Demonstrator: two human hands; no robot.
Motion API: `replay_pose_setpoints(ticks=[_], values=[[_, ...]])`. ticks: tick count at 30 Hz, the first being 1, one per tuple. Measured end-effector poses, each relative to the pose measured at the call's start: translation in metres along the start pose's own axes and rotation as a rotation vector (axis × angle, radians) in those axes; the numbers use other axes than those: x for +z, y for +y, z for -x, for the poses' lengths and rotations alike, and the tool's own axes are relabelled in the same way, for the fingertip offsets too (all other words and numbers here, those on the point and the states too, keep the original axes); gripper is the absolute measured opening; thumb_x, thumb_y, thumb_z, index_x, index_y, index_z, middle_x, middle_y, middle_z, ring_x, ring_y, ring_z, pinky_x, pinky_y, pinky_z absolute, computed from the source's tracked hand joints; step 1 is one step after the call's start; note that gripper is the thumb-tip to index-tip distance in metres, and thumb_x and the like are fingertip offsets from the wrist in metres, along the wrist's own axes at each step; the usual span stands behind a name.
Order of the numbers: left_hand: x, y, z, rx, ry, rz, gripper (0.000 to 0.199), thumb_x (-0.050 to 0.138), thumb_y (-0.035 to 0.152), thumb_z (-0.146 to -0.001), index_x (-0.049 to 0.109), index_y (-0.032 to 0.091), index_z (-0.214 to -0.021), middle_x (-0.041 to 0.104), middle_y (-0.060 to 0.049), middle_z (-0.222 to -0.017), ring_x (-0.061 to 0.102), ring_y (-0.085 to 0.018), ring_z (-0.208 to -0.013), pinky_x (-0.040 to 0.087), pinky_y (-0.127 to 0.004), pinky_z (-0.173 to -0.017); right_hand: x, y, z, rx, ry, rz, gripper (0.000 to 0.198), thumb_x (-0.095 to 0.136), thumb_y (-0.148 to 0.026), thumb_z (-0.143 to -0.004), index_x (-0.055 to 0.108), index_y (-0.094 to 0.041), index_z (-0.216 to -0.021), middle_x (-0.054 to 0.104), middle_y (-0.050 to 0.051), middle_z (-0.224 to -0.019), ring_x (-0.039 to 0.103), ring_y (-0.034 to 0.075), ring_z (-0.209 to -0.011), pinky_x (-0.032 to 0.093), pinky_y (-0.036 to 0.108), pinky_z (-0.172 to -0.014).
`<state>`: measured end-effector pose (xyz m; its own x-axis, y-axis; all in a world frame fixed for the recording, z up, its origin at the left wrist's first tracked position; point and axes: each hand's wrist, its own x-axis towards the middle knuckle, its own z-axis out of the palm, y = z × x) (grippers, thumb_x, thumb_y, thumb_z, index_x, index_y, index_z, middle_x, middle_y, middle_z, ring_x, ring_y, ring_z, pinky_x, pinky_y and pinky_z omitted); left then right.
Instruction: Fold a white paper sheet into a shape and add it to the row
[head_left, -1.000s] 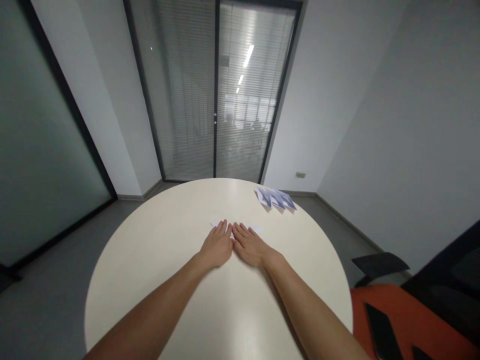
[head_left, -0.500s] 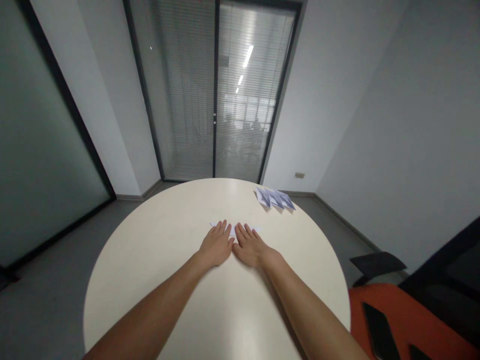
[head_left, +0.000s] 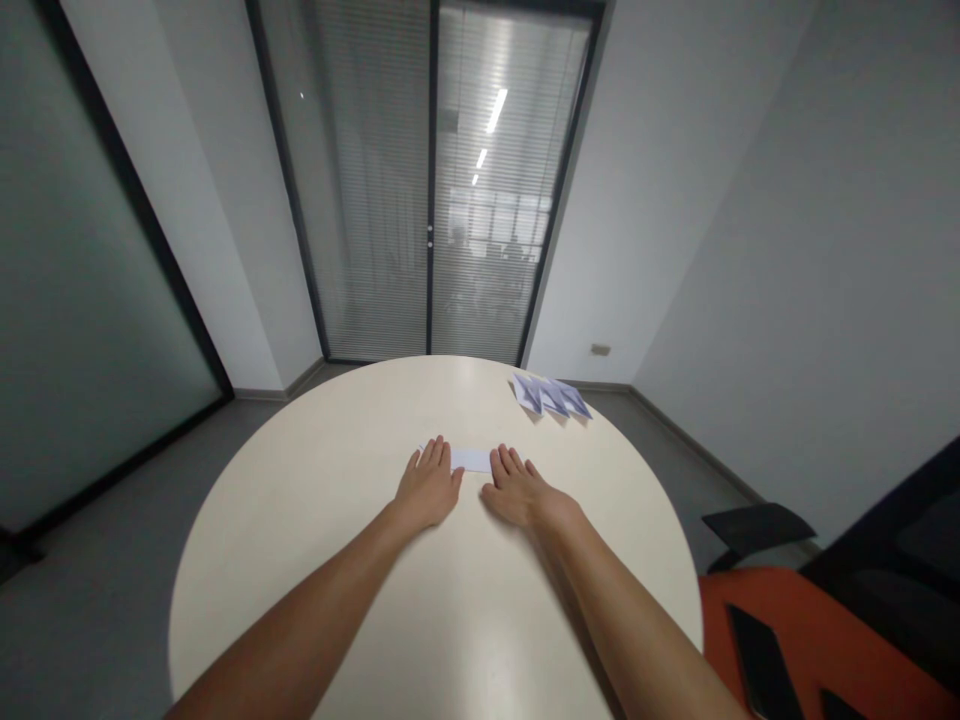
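Observation:
A narrow strip of pale folded paper (head_left: 471, 460) lies flat on the round cream table (head_left: 322, 480). My left hand (head_left: 430, 485) rests over its left end, palm down with the fingers stretched out. On its right end lies my right hand (head_left: 519, 485), also flat, fingers extended and thumb out to the side. The middle of the paper shows between the two hands, and both ends are partly hidden under the fingers.
Several folded white and bluish papers (head_left: 551, 396) stand in an overlapping row near the table's far right edge. An orange chair (head_left: 817, 650) at the right carries a dark phone-like object (head_left: 761, 660). Beyond the table are glass panels with blinds (head_left: 375, 200).
My hands have slid apart along the paper, the right one moving right and the left slightly left. More of the paper's middle now shows.

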<state>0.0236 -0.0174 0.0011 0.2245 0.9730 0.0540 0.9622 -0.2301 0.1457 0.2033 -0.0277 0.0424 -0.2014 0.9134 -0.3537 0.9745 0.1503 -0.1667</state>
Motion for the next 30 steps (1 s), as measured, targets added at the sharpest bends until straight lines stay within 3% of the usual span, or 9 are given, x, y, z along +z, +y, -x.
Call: replay_pose_setpoints(ticks=[10,14,19,23,30], values=[[-0.01,0.0,-0.001,-0.098,-0.032,-0.021,0.066,0.023,0.041,-0.105,0.03,0.006,-0.16,0.015,-0.014,-0.166,0.017,-0.025,-0.159,0.015,-0.05,-0.132,-0.004,-0.002,0.006,0.071,-0.023,0.008,0.075,0.022,-0.044,-0.103,0.001,-0.009,-0.165,-0.01,0.013,-0.17,-0.008,0.035,-0.157,0.004,0.061,-0.125],[-0.008,0.001,-0.001,-0.127,-0.018,-0.032,0.067,0.025,0.043,-0.104,0.029,0.007,-0.161,0.014,-0.014,-0.166,0.018,-0.026,-0.159,0.015,-0.053,-0.131,-0.004,-0.002,0.007,0.092,-0.01,-0.006,0.075,0.02,-0.054,-0.104,0.002,-0.016,-0.166,-0.009,0.014,-0.171,-0.007,0.036,-0.157,0.006,0.062,-0.124],[-0.006,0.0,-0.001,-0.146,0.007,-0.015,0.068,0.029,0.044,-0.103,0.031,0.008,-0.16,0.016,-0.015,-0.166,0.019,-0.027,-0.159,0.014,-0.052,-0.132,0.004,0.001,0.005,0.08,0.097,0.007,0.083,0.021,-0.065,-0.102,0.01,-0.014,-0.166,0.001,0.02,-0.17,0.0,0.039,-0.157,0.005,0.064,-0.123],[-0.01,-0.004,-0.005,-0.152,-0.015,0.028,0.07,0.034,0.046,-0.101,0.032,0.008,-0.16,0.019,-0.014,-0.166,0.02,-0.026,-0.159,0.014,-0.049,-0.133,0.007,0.007,0.002,-0.073,0.249,0.057,0.076,0.023,-0.062,-0.103,0.026,-0.016,-0.164,0.013,0.013,-0.171,0.002,0.038,-0.158,-0.001,0.06,-0.124],[-0.009,-0.008,-0.01,-0.117,-0.01,0.092,0.071,0.038,0.041,-0.1,0.027,0.008,-0.161,0.019,-0.014,-0.166,0.018,-0.029,-0.158,0.018,-0.047,-0.132,0.006,0.002,-0.003,-0.331,0.223,0.005,0.068,0.021,-0.053,-0.105,0.024,-0.021,-0.165,0.016,0.006,-0.171,0.006,0.032,-0.159,0.005,0.058,-0.126]])
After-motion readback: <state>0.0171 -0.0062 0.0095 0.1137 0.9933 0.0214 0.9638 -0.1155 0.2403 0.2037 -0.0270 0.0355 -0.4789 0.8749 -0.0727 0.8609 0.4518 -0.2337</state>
